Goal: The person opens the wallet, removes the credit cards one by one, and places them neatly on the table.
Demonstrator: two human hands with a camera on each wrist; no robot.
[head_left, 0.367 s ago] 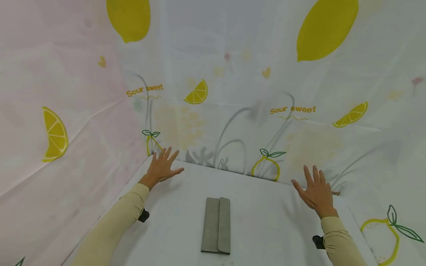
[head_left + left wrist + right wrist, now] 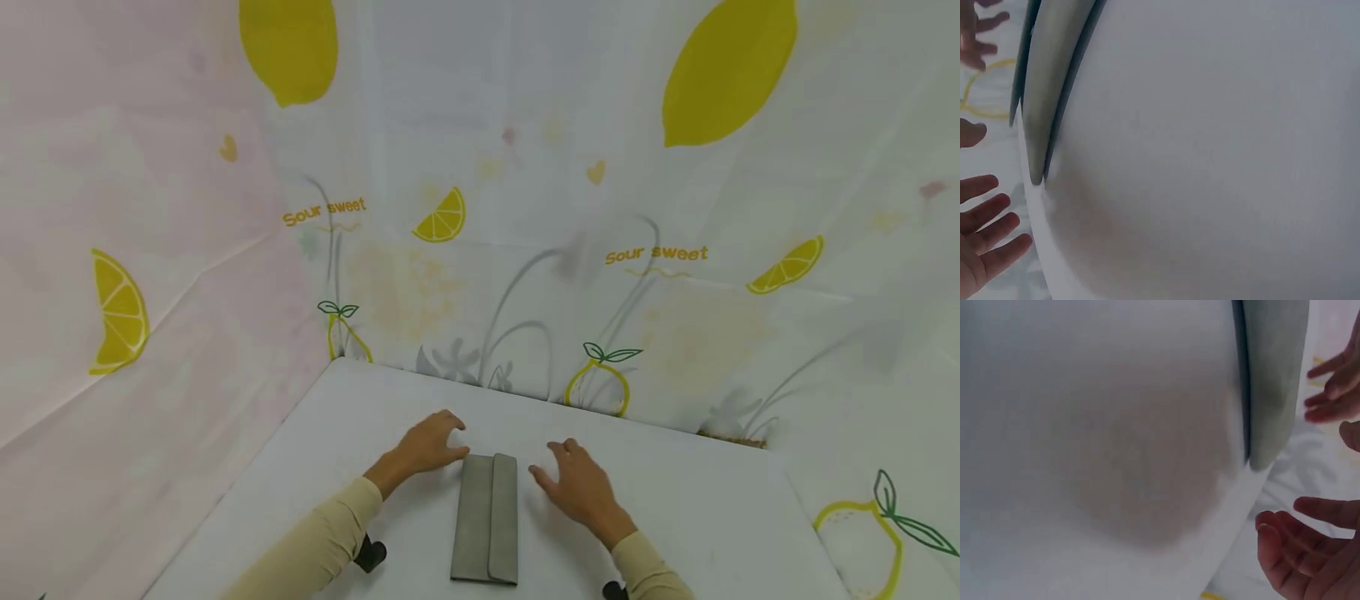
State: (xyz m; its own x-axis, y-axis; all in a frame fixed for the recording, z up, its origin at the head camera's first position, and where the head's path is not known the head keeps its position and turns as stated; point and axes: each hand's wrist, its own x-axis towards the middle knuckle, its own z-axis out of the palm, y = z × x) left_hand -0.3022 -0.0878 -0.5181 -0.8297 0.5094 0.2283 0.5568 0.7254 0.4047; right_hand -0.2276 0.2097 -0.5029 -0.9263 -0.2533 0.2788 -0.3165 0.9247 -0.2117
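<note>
A flat grey folding case point(image 2: 474, 518) with a long overlapping flap lies on the white table, its long side pointing away from me. In the head view my left hand point(image 2: 426, 442) hovers by its far left corner, thumb close to that corner. On the other side, my right hand point(image 2: 581, 485) is held a little off the case's right edge, fingers loosely bent. Neither hand holds anything. The left wrist view shows the case point(image 2: 1054, 75) edge-on, with its layers slightly apart. Fingers of both hands appear beyond the case point(image 2: 1275, 381) in the right wrist view.
The white table point(image 2: 705, 517) meets a fabric backdrop point(image 2: 525, 250) printed with lemons at its far edge. A pinkish fabric wall point(image 2: 165, 192) runs along the left. A brown gap point(image 2: 731, 439) shows at the far right table edge. Dark wrist cameras point(image 2: 371, 553) sit under the sleeves.
Both hands have come down and inward from spread positions near the far table edge. They are now close on either side of the grey case, which has stayed in place.
</note>
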